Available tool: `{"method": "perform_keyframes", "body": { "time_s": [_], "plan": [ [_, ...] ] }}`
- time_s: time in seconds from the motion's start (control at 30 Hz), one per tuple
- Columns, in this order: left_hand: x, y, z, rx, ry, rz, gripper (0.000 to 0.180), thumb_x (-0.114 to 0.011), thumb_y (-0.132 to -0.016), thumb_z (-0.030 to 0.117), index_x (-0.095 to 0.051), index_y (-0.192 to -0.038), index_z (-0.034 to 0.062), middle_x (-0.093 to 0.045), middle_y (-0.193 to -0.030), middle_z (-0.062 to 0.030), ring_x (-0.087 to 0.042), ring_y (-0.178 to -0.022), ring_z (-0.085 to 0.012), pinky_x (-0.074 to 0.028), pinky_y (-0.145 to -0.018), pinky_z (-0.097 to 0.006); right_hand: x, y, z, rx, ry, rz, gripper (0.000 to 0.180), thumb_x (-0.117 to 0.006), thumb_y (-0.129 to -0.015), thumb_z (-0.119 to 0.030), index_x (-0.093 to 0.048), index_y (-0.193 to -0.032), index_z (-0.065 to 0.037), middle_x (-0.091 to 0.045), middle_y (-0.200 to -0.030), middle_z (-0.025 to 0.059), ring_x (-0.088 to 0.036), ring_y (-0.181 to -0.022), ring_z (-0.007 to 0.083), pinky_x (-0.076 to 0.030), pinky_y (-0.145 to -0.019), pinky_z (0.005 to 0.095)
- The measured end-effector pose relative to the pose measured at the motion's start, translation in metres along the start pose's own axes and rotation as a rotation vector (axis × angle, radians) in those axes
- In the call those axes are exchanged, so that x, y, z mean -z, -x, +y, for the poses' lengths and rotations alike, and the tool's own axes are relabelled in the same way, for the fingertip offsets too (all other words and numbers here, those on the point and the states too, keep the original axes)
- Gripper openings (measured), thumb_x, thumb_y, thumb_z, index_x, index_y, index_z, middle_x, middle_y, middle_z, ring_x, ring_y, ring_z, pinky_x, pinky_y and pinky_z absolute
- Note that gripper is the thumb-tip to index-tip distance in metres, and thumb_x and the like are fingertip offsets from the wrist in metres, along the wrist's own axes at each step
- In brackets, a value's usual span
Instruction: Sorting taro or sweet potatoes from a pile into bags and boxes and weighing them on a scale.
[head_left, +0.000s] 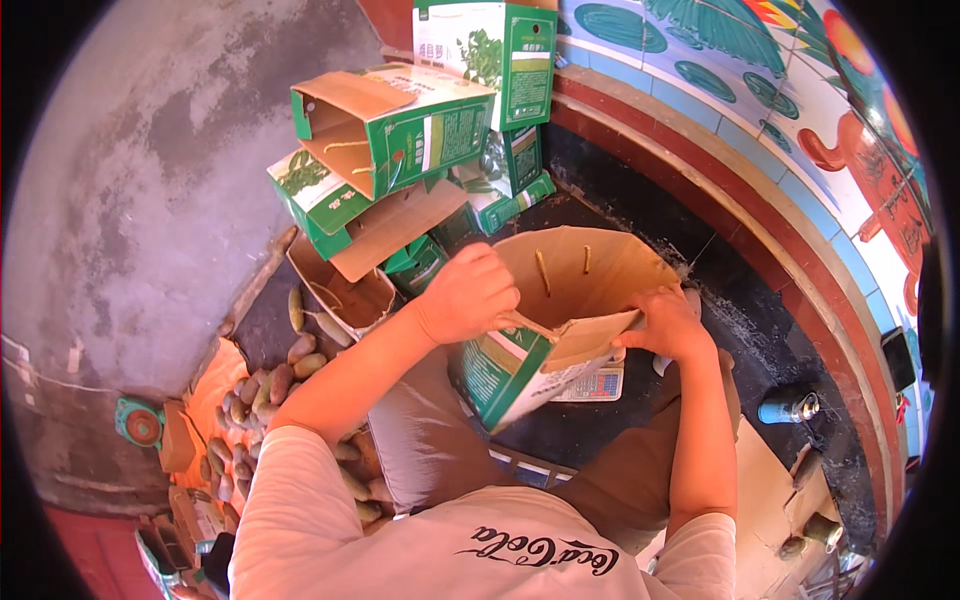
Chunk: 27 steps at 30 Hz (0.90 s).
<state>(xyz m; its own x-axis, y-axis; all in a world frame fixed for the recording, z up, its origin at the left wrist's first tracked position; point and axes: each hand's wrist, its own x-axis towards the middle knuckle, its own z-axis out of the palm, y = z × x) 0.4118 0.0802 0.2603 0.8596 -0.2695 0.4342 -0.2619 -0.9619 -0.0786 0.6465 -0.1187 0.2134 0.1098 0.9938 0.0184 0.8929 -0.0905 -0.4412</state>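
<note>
An open-topped cardboard box [507, 372], green and white outside and plain brown inside, is tilted between my two hands above my lap. My left hand [468, 290] is closed with curled fingers at the box's left rim corner. On the right, my right hand [667, 320] grips the rim, fingers along the edge and thumb at the near wall. Two yellow cord loops [543, 272] show on the far inner wall. Partly covered by the box, a device with a keypad, probably a scale [597, 386], sits behind it. The box's bottom is hidden.
Green-and-white boxes [430, 130] are stacked at the back, with another open box [345, 290] beneath. Long root vegetables [262, 392] lie heaped at left on orange sheeting. A blue can [788, 407] stands at right, near a flat cardboard sheet [775, 490]. A tiled wall [790, 150] curves along the right.
</note>
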Motion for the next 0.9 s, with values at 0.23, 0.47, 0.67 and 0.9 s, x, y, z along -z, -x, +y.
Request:
{"method": "perform_keyframes", "body": {
  "time_s": [0.23,0.47,0.67,0.9],
  "plan": [
    [-0.001,0.019,0.006,0.483,-0.048,0.139,0.065,-0.069,-0.066,0.032,-0.045,-0.120,0.0053,-0.038,-0.132,-0.0180,-0.037,-0.120,-0.0374,-0.029,-0.100,-0.048,0.002,-0.011,-0.021,-0.063,-0.082,0.005,0.030,-0.074,-0.062,-0.020,-0.063,-0.084,-0.002,-0.062,-0.077,0.0156,-0.058,-0.079,0.0337,-0.044,-0.070,0.0402],
    [-0.037,0.042,0.006,0.902,0.293,0.039,0.064,-0.057,-0.082,0.032,-0.029,-0.133,0.0049,-0.032,-0.134,-0.0241,-0.033,-0.124,-0.0379,-0.029,-0.103,-0.041,-0.010,-0.021,-0.037,-0.008,-0.142,0.162,0.022,-0.070,-0.066,-0.014,-0.059,-0.078,0.000,-0.057,-0.075,0.0149,-0.056,-0.076,0.0333,-0.044,-0.067,0.0404],
    [-0.051,0.051,0.001,0.886,0.300,-0.019,0.059,-0.055,-0.083,0.035,-0.034,-0.129,0.0042,-0.042,-0.127,-0.0237,-0.041,-0.118,-0.0371,-0.033,-0.099,-0.041,-0.041,-0.040,-0.037,0.114,0.044,0.189,0.018,-0.068,-0.069,-0.015,-0.060,-0.078,-0.001,-0.059,-0.079,0.0129,-0.057,-0.076,0.0324,-0.046,-0.067,0.0401],
    [-0.055,0.051,0.003,1.068,0.293,-0.406,0.062,-0.057,-0.082,0.038,-0.035,-0.129,0.0048,-0.048,-0.118,-0.0236,-0.048,-0.110,-0.0364,-0.038,-0.093,-0.042,-0.105,-0.053,-0.047,0.128,0.341,-0.012,0.016,-0.064,-0.075,-0.022,-0.062,-0.080,-0.007,-0.062,-0.076,0.0127,-0.063,-0.072,0.0260,-0.049,-0.065,0.0374]
  ]
}}
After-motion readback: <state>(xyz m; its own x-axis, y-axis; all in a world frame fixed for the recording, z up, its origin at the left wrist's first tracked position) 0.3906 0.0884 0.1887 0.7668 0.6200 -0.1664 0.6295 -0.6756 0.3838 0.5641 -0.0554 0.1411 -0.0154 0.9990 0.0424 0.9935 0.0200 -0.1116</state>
